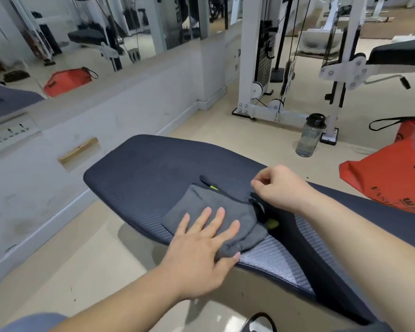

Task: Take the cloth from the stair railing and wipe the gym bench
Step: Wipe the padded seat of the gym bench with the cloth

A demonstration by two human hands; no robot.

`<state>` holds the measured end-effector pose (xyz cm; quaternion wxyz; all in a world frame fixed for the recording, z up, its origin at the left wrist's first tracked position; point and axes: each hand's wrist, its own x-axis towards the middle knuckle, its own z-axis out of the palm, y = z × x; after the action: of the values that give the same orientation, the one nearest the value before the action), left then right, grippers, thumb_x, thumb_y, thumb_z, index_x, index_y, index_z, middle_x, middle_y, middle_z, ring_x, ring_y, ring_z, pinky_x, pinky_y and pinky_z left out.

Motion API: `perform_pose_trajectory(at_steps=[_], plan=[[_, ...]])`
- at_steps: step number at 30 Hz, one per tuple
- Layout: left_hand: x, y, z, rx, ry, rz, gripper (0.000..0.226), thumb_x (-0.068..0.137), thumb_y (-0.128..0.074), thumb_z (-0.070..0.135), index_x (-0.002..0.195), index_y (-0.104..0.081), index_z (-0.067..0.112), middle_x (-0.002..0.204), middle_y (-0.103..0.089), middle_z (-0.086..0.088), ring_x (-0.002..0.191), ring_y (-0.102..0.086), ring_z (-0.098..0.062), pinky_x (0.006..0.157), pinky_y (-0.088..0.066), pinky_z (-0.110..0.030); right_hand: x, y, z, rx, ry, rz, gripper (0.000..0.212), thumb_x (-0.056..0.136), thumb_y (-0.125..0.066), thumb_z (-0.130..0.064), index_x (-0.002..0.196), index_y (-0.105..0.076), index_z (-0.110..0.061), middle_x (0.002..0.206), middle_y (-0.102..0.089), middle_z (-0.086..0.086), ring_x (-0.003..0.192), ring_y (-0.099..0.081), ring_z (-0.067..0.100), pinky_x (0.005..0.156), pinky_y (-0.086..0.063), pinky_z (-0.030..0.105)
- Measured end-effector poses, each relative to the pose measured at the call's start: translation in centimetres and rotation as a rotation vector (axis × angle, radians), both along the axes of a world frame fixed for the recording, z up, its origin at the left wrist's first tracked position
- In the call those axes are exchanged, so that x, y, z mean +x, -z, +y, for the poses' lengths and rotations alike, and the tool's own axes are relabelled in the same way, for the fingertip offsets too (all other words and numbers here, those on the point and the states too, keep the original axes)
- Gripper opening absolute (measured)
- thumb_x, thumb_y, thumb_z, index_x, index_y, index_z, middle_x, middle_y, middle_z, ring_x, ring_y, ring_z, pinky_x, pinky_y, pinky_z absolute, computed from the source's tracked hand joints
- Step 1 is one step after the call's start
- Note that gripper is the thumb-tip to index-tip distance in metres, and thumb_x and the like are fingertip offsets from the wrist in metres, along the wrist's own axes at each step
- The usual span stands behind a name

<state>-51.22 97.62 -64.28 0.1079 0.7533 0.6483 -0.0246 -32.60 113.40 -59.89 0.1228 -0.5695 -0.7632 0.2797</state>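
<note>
A dark grey cloth (216, 207) with a small yellow-green tag lies folded on the navy padded gym bench (149, 171). My left hand (201, 250) presses flat on the cloth's near part, fingers spread, thumb at the bench's near edge. My right hand (280, 188) hovers at the cloth's right end, fingers curled and pinching a dark corner of it. A black gap in the bench runs under my right forearm.
A clear water bottle (309, 136) with a black lid stands on the floor beyond the bench. An orange bag (393, 173) sits at the right. A white cable machine (261, 68) rises behind. A low wall with mirrors (82, 32) runs along the left.
</note>
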Motion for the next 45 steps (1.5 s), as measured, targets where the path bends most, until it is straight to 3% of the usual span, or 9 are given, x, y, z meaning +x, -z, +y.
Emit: perform_pose_trajectory(at_steps=[3, 8, 16, 20, 24, 28, 34, 40, 45], plan=[[-2.9, -1.0, 0.8, -0.074, 0.053, -0.015, 0.061, 0.099, -0.025, 0.065, 0.157, -0.008, 0.053, 0.170, 0.005, 0.017, 0.156, 0.009, -0.005, 0.128, 0.000, -0.046, -0.5, 0.3, -0.4, -0.002, -0.034, -0.021, 0.023, 0.091, -0.059, -0.041, 0.077, -0.071, -0.026, 0.076, -0.074, -0.010, 0.081, -0.069, 0.015, 0.083, -0.058, 0.038], [-2.6, -0.7, 4.5, -0.101, -0.262, 0.003, 0.066, 0.098, -0.020, 0.066, 0.159, -0.004, 0.047, 0.172, 0.006, 0.008, 0.158, 0.008, -0.017, 0.125, 0.002, -0.055, -0.8, 0.4, -1.0, -0.028, -0.045, -0.031, 0.020, 0.091, -0.063, -0.038, 0.079, -0.074, -0.026, 0.080, -0.076, -0.010, 0.084, -0.069, 0.011, 0.080, -0.055, 0.031], [-0.9, -2.0, 2.1, -0.251, 0.113, 0.167, 0.078, 0.093, -0.018, 0.075, 0.157, 0.014, 0.046, 0.169, 0.023, 0.001, 0.156, 0.018, -0.026, 0.124, -0.002, -0.060, -0.7, -0.8, -1.8, 0.014, 0.002, -0.108, 0.020, 0.094, -0.059, -0.039, 0.087, -0.074, -0.027, 0.078, -0.071, -0.014, 0.082, -0.068, 0.017, 0.077, -0.054, 0.032], [-1.5, -2.0, 5.1, -0.222, 0.008, 0.139, 0.069, 0.098, -0.016, 0.067, 0.158, 0.010, 0.045, 0.171, 0.016, 0.004, 0.158, 0.010, -0.023, 0.124, -0.011, -0.058, 0.0, -2.2, -4.1, 0.004, 0.059, -0.066, 0.020, 0.098, -0.060, -0.034, 0.091, -0.076, -0.023, 0.076, -0.071, -0.012, 0.072, -0.064, 0.009, 0.064, -0.044, 0.024], [1.2, -1.6, 4.3, -0.229, -0.028, 0.119, 0.070, 0.099, -0.015, 0.064, 0.159, 0.013, 0.040, 0.170, 0.018, 0.001, 0.157, 0.014, -0.032, 0.121, -0.008, -0.065, 1.4, -3.3, -8.0, 0.004, 0.141, -0.043, 0.022, 0.096, -0.060, -0.034, 0.089, -0.076, -0.022, 0.066, -0.067, -0.007, 0.052, -0.058, 0.009, 0.059, -0.052, 0.027], [3.4, -2.3, 2.6, -0.265, 0.087, 0.099, 0.069, 0.099, -0.015, 0.065, 0.159, 0.009, 0.041, 0.171, 0.015, 0.002, 0.157, 0.012, -0.033, 0.121, -0.012, -0.064, 3.3, -5.4, -11.2, 0.091, 0.188, -0.086, 0.023, 0.099, -0.058, -0.030, 0.103, -0.077, -0.017, 0.091, -0.077, -0.001, 0.081, -0.072, 0.018, 0.077, -0.057, 0.031], [4.3, -1.4, 4.6, -0.138, 0.035, 0.037, 0.066, 0.100, -0.015, 0.064, 0.159, 0.006, 0.044, 0.172, 0.011, 0.007, 0.158, 0.009, -0.028, 0.122, -0.007, -0.063, 8.2, -5.3, -10.9, 0.069, 0.278, -0.160, 0.028, 0.100, -0.057, -0.031, 0.113, -0.077, -0.016, 0.105, -0.077, 0.001, 0.097, -0.071, 0.017, 0.083, -0.054, 0.029], [5.9, -1.4, 3.7, -0.220, 0.142, 0.110, 0.074, 0.096, -0.014, 0.069, 0.157, 0.016, 0.042, 0.169, 0.021, 0.006, 0.156, 0.017, -0.030, 0.124, -0.006, -0.060, 13.0, -2.8, -7.6, 0.023, 0.283, -0.356, 0.033, 0.099, -0.055, -0.035, 0.123, -0.071, -0.018, 0.125, -0.071, 0.003, 0.115, -0.065, 0.025, 0.096, -0.054, 0.039], [7.3, -1.3, 5.9, -0.179, 0.140, 0.131, 0.067, 0.098, -0.009, 0.067, 0.156, 0.016, 0.045, 0.169, 0.019, 0.010, 0.157, 0.015, -0.024, 0.125, -0.010, -0.055, 16.6, 0.1, -6.4, -0.053, 0.340, -0.491, 0.025, 0.097, -0.049, -0.035, 0.092, -0.069, -0.021, 0.105, -0.055, 0.003, 0.108, -0.060, 0.031, 0.090, -0.054, 0.046]])
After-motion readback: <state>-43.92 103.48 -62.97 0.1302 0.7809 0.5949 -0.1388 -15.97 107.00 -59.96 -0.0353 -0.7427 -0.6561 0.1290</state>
